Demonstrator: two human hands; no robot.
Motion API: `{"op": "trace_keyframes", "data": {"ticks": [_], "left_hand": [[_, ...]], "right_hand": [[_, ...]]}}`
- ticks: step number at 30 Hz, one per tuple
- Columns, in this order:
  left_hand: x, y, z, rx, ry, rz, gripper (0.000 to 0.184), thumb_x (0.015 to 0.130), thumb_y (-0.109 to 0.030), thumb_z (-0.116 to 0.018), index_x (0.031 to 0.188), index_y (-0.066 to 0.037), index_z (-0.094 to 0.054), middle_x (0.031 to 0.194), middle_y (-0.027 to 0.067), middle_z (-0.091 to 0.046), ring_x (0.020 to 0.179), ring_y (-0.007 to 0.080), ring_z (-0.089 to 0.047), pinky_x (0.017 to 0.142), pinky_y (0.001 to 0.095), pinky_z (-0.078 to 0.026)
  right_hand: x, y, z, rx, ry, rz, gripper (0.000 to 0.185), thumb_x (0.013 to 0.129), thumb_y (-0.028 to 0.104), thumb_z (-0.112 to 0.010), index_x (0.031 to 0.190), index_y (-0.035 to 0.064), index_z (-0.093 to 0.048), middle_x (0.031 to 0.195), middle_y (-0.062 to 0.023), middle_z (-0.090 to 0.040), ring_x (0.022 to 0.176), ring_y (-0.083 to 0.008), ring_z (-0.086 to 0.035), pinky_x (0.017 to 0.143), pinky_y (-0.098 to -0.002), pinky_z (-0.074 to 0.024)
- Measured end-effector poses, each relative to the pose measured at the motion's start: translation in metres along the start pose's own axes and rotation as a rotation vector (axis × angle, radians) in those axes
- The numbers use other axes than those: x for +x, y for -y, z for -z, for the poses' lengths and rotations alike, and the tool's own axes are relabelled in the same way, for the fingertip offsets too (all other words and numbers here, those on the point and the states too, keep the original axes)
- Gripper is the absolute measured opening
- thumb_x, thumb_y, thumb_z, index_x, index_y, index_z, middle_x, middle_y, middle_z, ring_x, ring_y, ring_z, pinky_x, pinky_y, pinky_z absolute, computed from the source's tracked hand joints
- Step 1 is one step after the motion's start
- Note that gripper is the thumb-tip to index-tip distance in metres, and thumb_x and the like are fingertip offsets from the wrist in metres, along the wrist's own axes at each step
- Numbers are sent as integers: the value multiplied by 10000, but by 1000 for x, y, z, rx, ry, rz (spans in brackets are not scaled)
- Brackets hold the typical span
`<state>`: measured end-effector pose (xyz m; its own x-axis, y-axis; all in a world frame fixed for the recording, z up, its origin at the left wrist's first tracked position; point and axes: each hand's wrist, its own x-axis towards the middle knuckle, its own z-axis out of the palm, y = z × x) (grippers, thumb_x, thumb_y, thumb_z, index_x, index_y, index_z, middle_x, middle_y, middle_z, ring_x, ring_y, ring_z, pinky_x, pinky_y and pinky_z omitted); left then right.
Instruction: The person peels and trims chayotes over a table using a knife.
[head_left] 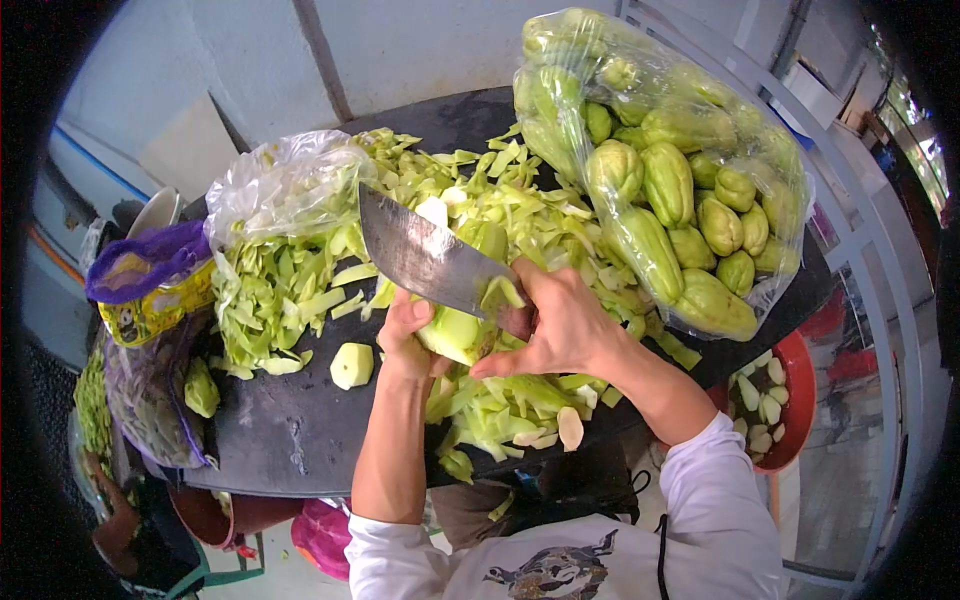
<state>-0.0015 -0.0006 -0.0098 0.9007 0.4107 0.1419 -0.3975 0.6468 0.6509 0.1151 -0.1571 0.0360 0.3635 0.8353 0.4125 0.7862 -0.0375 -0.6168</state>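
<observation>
My left hand (407, 338) is closed around a partly peeled chayote (454, 336), holding it above the table. My right hand (562, 318) grips a broad-bladed knife (418, 247) near its handle end, with the thumb reaching down against the chayote. The blade lies across the top of the chayote and points up to the left. A curled strip of peel (500, 294) rests against the blade near my right fingers. Beneath both hands spreads a large heap of green peels (510, 400). A pale peeled chunk (352, 366) lies left of my left hand.
A clear plastic bag full of whole chayotes (690, 190) stands at the back right. Another plastic bag (290, 185) lies on peels at the left, near a purple mesh sack (150, 400). Below the dark table's (270, 440) right edge, a red basin (795, 400) holds pale pieces.
</observation>
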Motion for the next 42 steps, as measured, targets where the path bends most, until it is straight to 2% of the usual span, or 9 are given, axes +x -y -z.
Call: {"op": "trace_keyframes", "data": {"ticks": [13, 15, 20, 25, 31, 33, 35, 38, 42], "left_hand": [[0, 1, -8, 58, 8, -38, 716, 664, -219, -668, 1298, 60, -485, 1169, 203, -616, 986, 296, -662, 826, 379, -577], [0, 2, -4, 58, -10, -41, 726, 663, -219, -666, 1311, 47, -475, 1181, 196, -607, 1011, 297, -651, 854, 388, -568], [-2, 6, 3, 69, -74, -108, 741, 698, -207, -640, 1368, 30, -429, 1201, 173, -586, 1075, 280, -620, 924, 401, -532], [2, 10, 8, 54, -32, -101, 798, 800, -362, -590, 1452, 21, -337, 1222, 158, -580, 1065, 249, -611, 926, 405, -516], [2, 8, -18, 13, -93, 1, 806, 797, -502, -540, 1402, 10, -393, 1247, 177, -583, 1089, 284, -614, 949, 432, -509], [5, 2, -20, 58, -180, 35, 775, 779, -514, -541, 1370, -21, -445, 1269, 186, -581, 1134, 336, -600, 884, 482, -532], [4, 1, -6, -125, -28, 111, 785, 774, -506, -560, 1383, -25, -444, 1293, 188, -567, 1120, 368, -605, 837, 491, -545], [7, 0, -8, -160, 86, 91, 838, 788, -536, -572, 1427, -24, -395, 1297, 196, -563, 1094, 425, -607, 834, 531, -549], [8, 0, -11, -93, 52, 103, 888, 802, -638, -539, 1449, -51, -380, 1341, 226, -519, 1117, 465, -567, 860, 553, -525]], "right_hand": [[1, -3, 5, -88, 4, -7, 997, 486, 801, -777, 896, -69, -514, 604, -161, -605, 591, -336, -681, 538, -406, -548], [0, -2, 2, -153, -46, 27, 1084, 480, 717, -845, 1041, -160, -539, 491, -56, -548, 492, -251, -647, 518, -349, -537], [-3, -3, -1, -206, -66, 70, 1057, 549, 713, -818, 1055, -172, -540, 458, -62, -532, 472, -259, -641, 493, -351, -531], [-5, -8, -8, -257, -126, 137, 935, 642, 689, -783, 1058, -117, -560, 478, -78, -534, 470, -266, -637, 479, -359, -523], [-3, -7, -10, -258, -124, 197, 732, 751, 614, -742, 1016, -53, -601, 602, -106, -610, 519, -232, -652, 478, -349, -509], [2, -14, -4, 107, -87, -1, 693, 801, 690, -625, 978, 21, -613, 625, -115, -644, 583, -268, -676, 580, -391, -551], [10, -12, -4, 283, -281, 71, 665, 845, 671, -590, 898, 9, -633, 624, -108, -636, 627, -223, -665, 618, -383, -531], [4, -46, 5, 310, -173, -314, 698, 903, 657, -525, 660, 6, -586, 553, -60, -559, 538, -161, -560, 512, -358, -444], [12, -41, 16, 571, -183, -498, 608, 967, 531, -524, 685, -7, -558, 543, -46, -531, 495, -117, -533, 471, -296, -422]]}}
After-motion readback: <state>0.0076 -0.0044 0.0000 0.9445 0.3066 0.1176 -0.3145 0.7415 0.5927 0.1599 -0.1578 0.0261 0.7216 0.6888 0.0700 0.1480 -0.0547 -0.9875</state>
